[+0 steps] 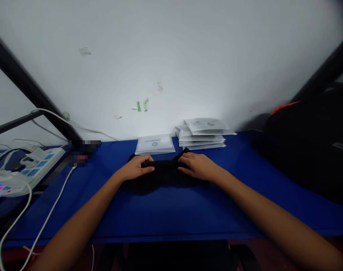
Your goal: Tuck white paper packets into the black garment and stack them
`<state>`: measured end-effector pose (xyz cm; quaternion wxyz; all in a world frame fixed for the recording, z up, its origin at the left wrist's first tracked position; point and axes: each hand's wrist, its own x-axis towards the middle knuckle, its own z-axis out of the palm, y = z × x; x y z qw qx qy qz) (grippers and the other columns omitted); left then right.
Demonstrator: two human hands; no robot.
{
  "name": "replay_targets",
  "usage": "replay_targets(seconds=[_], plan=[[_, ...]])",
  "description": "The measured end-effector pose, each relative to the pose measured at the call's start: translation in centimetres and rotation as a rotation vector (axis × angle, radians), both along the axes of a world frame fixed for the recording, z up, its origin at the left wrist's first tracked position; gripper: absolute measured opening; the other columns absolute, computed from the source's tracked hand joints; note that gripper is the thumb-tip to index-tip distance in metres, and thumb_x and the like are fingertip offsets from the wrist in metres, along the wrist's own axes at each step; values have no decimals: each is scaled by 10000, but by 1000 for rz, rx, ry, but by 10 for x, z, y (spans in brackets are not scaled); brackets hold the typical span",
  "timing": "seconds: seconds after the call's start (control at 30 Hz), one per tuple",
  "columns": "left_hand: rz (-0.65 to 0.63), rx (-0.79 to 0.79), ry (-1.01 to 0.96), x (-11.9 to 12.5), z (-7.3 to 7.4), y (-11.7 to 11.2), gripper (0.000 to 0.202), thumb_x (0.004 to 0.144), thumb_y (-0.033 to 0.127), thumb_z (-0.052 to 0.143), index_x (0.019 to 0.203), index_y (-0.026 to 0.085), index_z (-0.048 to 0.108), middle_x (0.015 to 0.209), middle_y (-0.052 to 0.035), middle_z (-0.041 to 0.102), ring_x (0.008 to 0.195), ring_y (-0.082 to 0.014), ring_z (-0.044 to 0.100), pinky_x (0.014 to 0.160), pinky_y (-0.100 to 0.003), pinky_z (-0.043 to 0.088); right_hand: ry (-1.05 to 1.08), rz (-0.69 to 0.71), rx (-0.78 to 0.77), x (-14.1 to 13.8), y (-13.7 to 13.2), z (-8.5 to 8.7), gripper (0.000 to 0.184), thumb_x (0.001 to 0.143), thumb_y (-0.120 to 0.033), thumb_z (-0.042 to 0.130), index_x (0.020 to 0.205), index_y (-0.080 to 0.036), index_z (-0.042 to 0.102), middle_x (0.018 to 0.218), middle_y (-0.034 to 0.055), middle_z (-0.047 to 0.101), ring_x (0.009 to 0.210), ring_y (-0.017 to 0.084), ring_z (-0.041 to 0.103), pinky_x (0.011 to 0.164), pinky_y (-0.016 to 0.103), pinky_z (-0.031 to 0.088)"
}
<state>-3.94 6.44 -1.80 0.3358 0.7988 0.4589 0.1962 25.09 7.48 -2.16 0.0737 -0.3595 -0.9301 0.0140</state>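
A piece of black cloth [164, 175] lies bunched on the blue table, its exact kind too dark to make out. My left hand [137, 167] pinches its left part, thumb pointing inward and fingers curled over the fabric. At the cloth's right part, my right hand [198, 165] grips the fabric with bent fingers. Some fingertips are hidden in the dark folds. Just beyond the cloth lies a flat whitish plastic bag [155, 144] with dark print, and right of it a stack of similar bags [202, 135].
The blue table [171, 214] meets a pale wall [202, 67]. A large black bag-like object [310, 146] stands at the right. A white power strip [38, 167] is at the left, with a white cable [54, 207] running toward the front edge.
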Motion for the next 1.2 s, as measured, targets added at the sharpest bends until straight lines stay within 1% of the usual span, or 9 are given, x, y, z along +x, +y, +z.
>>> replay_targets(seconds=[0.2,0.4,0.53,0.63,0.7,0.83,0.9,1.1,1.2], plan=[[226,191,-7,-6,-14,10,169,850,358,575,897,196,569,726,22,560,643,-134,526,630,-260,422,-6,3,-13,0,1,0,231,945,-342,497,1053,-172,610,1007,92,648,883,221,621,669,293,440],[379,393,199,-11,-14,13,144,899,309,520,996,210,557,829,-16,626,719,-173,587,653,-285,442,2,22,-41,1,1,0,226,945,-348,499,1019,-165,610,998,90,630,827,206,613,652,293,430],[410,621,428,-11,-10,11,200,893,230,533,1087,186,543,994,-78,623,908,-234,594,769,-345,449,13,40,-61,2,2,-1,267,943,-419,509,958,-169,602,964,86,612,833,207,598,666,290,430],[353,765,462,-6,-2,4,205,898,210,530,1095,157,553,990,-95,607,958,-254,569,840,-379,432,10,59,-73,2,3,-2,303,937,-464,513,936,-174,599,956,87,603,851,213,588,678,292,432],[231,710,401,1,4,-4,147,915,230,522,1038,167,572,922,-66,609,875,-216,579,796,-338,442,6,64,-75,2,3,-2,312,937,-473,510,934,-174,598,956,88,599,859,216,584,685,295,436],[-88,409,310,16,15,-21,96,923,258,529,906,193,597,782,-2,611,699,-141,568,653,-249,420,0,63,-79,2,4,-4,311,939,-468,508,940,-170,599,957,87,595,866,219,580,705,307,445],[-166,284,308,21,17,-26,104,912,267,544,865,194,602,748,8,617,670,-133,561,625,-241,405,5,61,-85,2,4,-4,319,938,-474,506,948,-171,603,963,88,595,863,221,579,707,314,448],[-119,-35,330,11,16,-22,304,778,512,680,846,223,612,730,5,645,627,-158,581,567,-258,395,32,75,-153,5,4,0,478,903,-613,478,976,-164,624,977,104,595,881,243,582,728,345,465],[-105,-30,346,3,14,-18,502,604,595,775,926,240,625,799,-8,640,689,-191,593,577,-269,410,32,74,-195,6,2,4,587,819,-692,541,1051,-160,626,1016,114,597,911,266,581,740,365,474]])
